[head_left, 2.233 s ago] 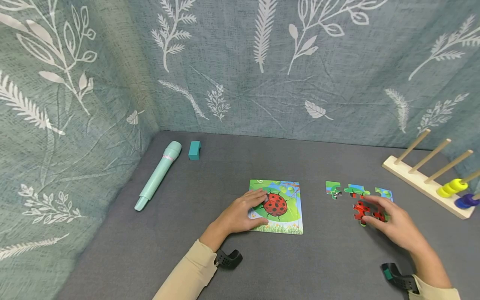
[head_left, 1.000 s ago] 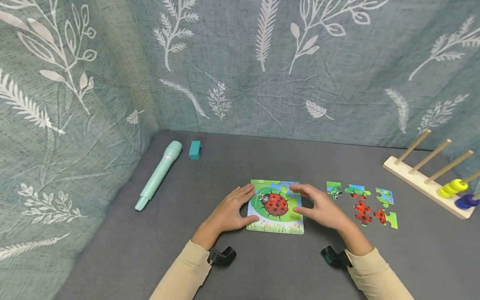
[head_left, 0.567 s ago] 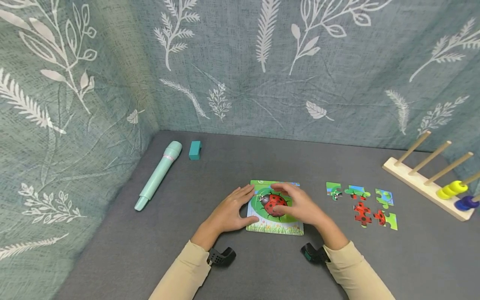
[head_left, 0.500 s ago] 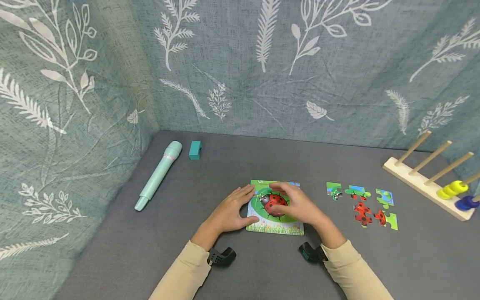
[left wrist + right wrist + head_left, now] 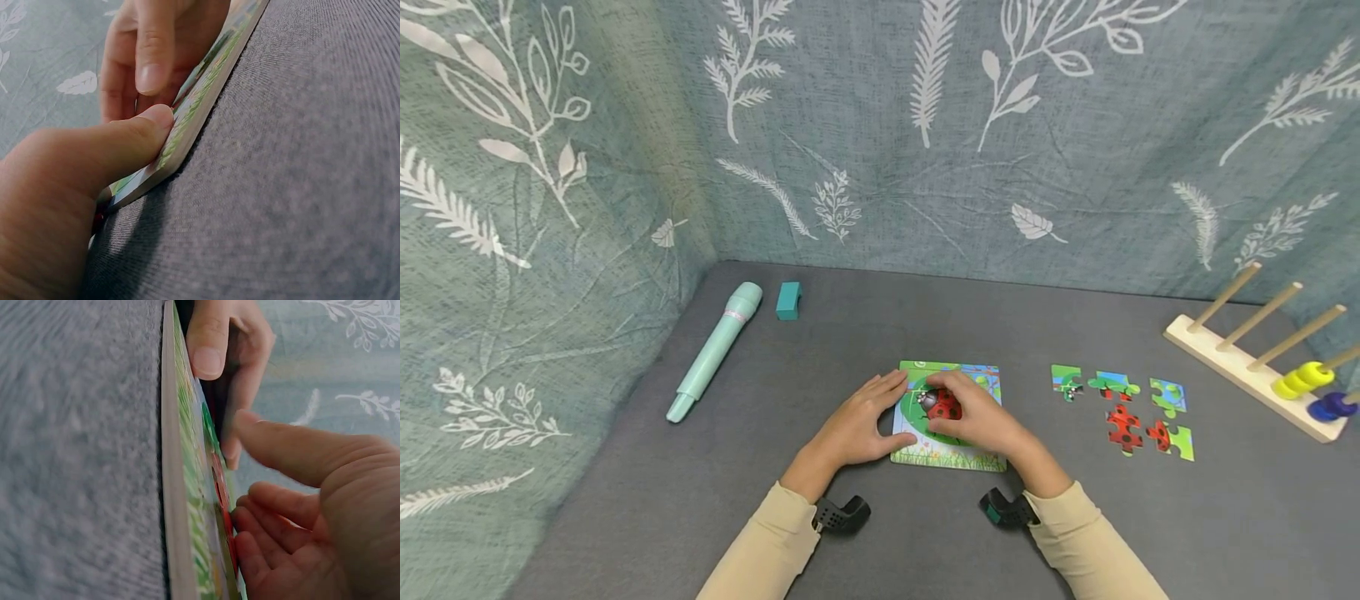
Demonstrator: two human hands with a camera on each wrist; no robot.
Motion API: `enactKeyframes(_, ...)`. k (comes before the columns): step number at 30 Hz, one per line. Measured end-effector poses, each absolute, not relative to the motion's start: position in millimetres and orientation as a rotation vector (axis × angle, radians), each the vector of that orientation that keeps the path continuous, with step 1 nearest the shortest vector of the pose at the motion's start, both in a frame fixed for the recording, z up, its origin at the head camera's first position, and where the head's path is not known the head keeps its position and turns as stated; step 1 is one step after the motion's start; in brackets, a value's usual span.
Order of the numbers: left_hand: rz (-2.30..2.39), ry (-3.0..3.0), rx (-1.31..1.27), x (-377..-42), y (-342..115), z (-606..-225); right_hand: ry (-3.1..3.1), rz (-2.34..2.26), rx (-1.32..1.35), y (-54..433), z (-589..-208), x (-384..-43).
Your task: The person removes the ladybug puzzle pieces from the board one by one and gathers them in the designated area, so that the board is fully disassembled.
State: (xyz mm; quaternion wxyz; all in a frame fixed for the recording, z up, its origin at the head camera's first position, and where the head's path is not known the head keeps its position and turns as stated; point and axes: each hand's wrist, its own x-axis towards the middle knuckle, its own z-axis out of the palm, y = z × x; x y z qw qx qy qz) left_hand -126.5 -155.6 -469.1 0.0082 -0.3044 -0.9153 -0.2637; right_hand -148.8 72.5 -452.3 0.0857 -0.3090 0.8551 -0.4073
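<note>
A square ladybug puzzle board (image 5: 951, 458) lies flat on the grey table. My left hand (image 5: 853, 427) rests at its left side, fingers fairly straight along the edge and thumb on the lower left corner. In the left wrist view that thumb (image 5: 140, 134) lies on top of the board. My right hand (image 5: 981, 423) is over the ladybug picture (image 5: 936, 404), thumb and fingers apart with nothing between them, hiding the bug's rear. The right wrist view shows its fingertips (image 5: 245, 547) right at the board's surface.
Several loose puzzle pieces, among them a red spotted one (image 5: 1123, 429), lie right of the board. A wooden peg rack (image 5: 1236, 362) with yellow rings (image 5: 1303, 379) and blue ones stands at far right. A mint microphone-shaped toy (image 5: 715, 350) and a teal block (image 5: 788, 301) are at back left.
My right hand has moved left from the loose pieces onto the board, its fingers sliding farther left over the ladybug. My left hand drew back from the picture to the left edge, then stayed.
</note>
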Motion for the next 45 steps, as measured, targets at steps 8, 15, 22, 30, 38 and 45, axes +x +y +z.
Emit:
enactKeyframes(8, -0.816, -2.858, -0.948, -128, -156, -470, 2.605, -1.130, -0.986, 71, -457, -148)
enactKeyframes(15, -0.824, -2.855, -0.952, -129, -156, -471, 2.604, -1.103, -1.007, 70, -456, -145)
enactKeyframes(22, -0.814, -2.857, -0.952, -128, -157, -470, 2.597, -1.171, -0.967, 67, -456, -143)
enactKeyframes(30, -0.847, -2.839, -0.957, -129, -157, -469, 2.628, -1.199, -0.971, 65, -457, -141)
enactKeyframes(38, -0.842, -2.846, -0.958, -128, -158, -469, 2.658, -1.174, -0.964, 63, -454, -139)
enactKeyframes(45, -0.844, -2.843, -0.960, -128, -158, -468, 2.675, -1.208, -0.925, 62, -455, -139)
